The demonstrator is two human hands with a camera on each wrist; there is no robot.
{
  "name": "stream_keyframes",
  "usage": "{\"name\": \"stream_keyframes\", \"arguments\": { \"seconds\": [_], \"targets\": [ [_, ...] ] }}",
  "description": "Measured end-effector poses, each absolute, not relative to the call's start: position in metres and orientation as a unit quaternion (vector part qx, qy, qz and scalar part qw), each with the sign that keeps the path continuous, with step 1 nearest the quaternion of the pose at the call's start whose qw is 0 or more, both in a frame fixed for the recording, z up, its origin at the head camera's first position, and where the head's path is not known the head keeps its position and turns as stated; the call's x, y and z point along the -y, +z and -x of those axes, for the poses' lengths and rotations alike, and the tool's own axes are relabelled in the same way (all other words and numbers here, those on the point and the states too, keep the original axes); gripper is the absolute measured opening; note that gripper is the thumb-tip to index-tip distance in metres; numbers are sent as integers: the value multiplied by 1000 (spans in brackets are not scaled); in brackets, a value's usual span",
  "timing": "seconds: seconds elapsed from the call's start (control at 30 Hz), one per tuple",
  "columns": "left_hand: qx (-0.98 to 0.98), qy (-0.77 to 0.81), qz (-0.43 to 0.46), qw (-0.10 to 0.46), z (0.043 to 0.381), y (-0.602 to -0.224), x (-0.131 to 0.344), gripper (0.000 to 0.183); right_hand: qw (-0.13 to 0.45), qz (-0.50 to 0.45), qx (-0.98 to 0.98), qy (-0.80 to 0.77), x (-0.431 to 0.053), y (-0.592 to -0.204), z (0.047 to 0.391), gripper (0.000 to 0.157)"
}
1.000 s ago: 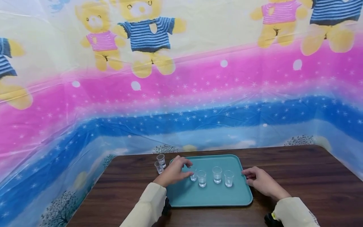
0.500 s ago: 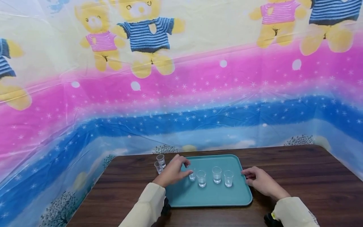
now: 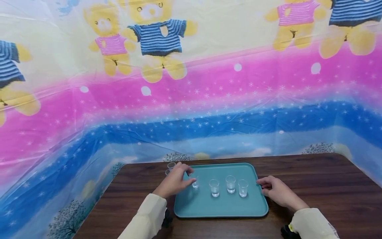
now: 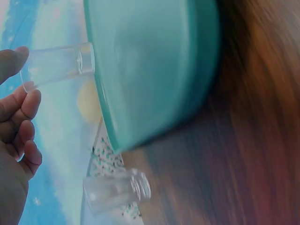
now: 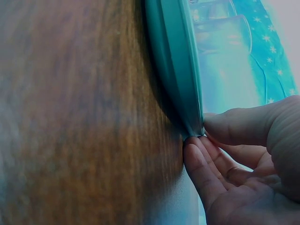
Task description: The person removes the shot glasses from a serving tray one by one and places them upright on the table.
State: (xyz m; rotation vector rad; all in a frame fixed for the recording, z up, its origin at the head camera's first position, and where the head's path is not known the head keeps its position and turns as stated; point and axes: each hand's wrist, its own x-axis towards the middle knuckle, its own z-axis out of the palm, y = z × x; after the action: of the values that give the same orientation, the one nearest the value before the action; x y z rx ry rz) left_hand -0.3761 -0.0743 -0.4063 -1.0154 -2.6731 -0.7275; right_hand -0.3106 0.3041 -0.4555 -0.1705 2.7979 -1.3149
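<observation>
My left hand pinches a clear shot glass near its rim, between thumb and fingertips. The glass is over the left part of the teal tray; I cannot tell whether its base touches it. Three more shot glasses stand upright on the tray: one in the middle, another behind it to the right, and a third at the right. At the tray's right edge, my right hand pinches the rim, its thumb above and fingers against the outside.
Two further shot glasses stand on the wooden table beyond the tray's left side, partly hidden by my left hand. Behind the table hangs a printed sheet with bears and snowflakes.
My left hand has moved left with the pinched shot glass, away from the other glasses on the tray. My right hand has stayed at the tray's edge.
</observation>
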Motion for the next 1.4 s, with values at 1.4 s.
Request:
{"name": "stream_keyframes", "arguments": {
  "seconds": [1.4],
  "targets": [
    [946, -228, 190, 133, 379, -422, 149, 18, 26, 59, -902, -427, -304, -453, 309, 34]
  ]
}}
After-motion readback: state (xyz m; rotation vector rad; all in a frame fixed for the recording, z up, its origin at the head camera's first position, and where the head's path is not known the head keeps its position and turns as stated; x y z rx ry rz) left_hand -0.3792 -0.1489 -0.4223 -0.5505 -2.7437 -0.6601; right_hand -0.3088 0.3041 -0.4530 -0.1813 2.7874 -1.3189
